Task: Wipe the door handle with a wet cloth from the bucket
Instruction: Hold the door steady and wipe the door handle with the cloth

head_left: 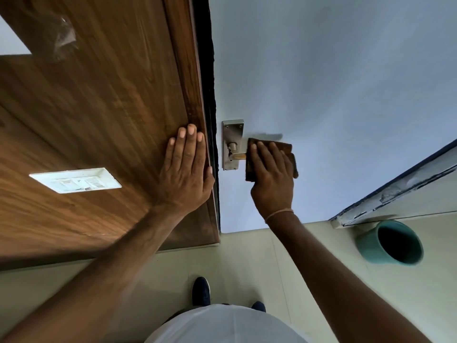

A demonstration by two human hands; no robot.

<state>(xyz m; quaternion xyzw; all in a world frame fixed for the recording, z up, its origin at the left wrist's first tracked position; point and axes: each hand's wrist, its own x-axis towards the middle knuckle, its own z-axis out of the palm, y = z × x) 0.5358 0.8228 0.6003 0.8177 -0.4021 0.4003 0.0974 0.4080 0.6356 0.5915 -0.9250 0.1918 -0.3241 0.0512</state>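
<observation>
A metal door handle on a silver backplate is fixed to the pale blue door. My right hand presses a dark brown cloth over the lever; only the lever's root shows. My left hand lies flat, fingers together, on the brown wooden panel beside the door's edge, holding nothing. A teal bucket stands on the floor at the right, its inside dark.
A white switch plate is set in the wooden panel at the left. A white and dark frame edge runs along the right above the bucket. My dark shoes stand on the pale floor.
</observation>
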